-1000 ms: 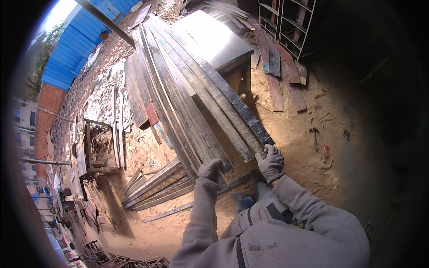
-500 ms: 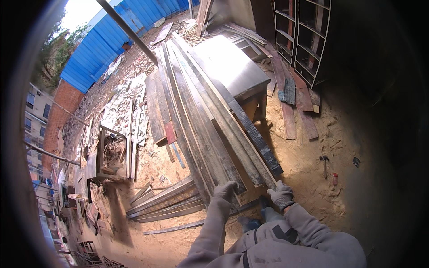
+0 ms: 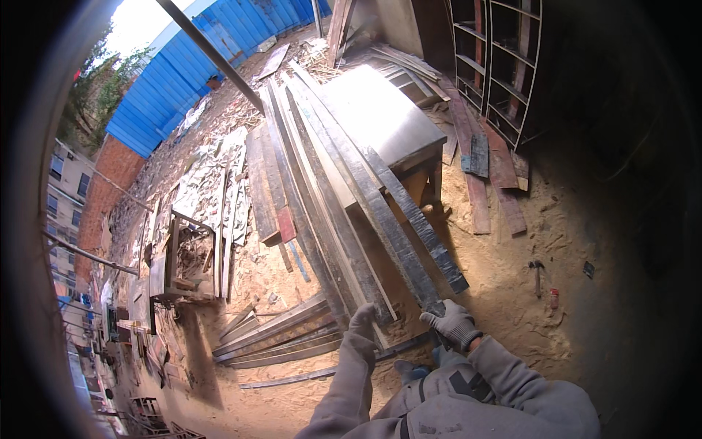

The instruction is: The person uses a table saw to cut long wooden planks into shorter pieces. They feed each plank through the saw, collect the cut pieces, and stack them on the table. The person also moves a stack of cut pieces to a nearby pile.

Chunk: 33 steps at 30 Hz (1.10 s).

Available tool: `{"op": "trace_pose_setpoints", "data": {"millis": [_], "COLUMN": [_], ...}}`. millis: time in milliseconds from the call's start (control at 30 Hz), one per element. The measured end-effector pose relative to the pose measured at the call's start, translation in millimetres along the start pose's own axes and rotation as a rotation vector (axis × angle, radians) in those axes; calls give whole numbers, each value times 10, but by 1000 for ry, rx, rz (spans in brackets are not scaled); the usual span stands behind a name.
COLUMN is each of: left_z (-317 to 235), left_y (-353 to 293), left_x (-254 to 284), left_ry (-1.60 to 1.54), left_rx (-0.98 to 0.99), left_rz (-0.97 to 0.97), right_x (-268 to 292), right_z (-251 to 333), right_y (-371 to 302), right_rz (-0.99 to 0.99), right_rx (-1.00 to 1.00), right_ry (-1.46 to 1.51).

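Both of my hands wear grey gloves. My right hand is closed round the near end of a long dark wooden board, its thumb on top. To the left, my left hand is closed at the near end of another long board; its fingertips are partly hidden. These boards lie side by side, sloping away from me, with their far parts by a metal-topped table. Just right of the held board is a shorter-looking dark board, its near end free.
Several planks lie stacked on the sandy ground at left, near my legs. A hammer and a small red object lie at right. A slanting pole crosses the upper left; a metal rack stands far right.
The board at my right hand has turned, showing its broad dark face where a pale edge showed. My right hand has shifted slightly left; my left hand stays at the board ends.
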<state>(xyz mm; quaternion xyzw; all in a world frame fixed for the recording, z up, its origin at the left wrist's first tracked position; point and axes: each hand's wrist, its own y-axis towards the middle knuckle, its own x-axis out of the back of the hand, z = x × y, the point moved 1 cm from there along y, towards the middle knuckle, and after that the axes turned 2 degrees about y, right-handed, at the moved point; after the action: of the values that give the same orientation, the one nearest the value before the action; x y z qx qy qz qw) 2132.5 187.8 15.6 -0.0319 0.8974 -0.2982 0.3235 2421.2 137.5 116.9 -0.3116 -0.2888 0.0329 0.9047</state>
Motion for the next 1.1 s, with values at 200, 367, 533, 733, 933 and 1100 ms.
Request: {"op": "trace_pose_setpoints", "data": {"millis": [200, 367, 533, 733, 933, 1100], "left_z": [-12, -9, 12, -6, -156, -192], "left_y": [-98, -108, -91, -183, -430, -543], "left_x": [-16, -129, -267, -536, -784, -850], "left_ry": [-137, -178, -168, -254, -259, -706], "left_rx": [-11, -3, 22, 146, 84, 228], "left_rz": [-80, 19, -15, 147, 73, 772], "right_x": [8, 36, -19, -130, -96, 75], "right_z": [91, 72, 386, 810, 928, 934], "right_y": [-2, 87, 315, 474, 322, 194], "right_rz": [47, 332, 297, 144, 534, 739], "right_rx": [91, 125, 218, 77, 161, 167], "right_ry": [19, 705, 575, 263, 836, 1217]}}
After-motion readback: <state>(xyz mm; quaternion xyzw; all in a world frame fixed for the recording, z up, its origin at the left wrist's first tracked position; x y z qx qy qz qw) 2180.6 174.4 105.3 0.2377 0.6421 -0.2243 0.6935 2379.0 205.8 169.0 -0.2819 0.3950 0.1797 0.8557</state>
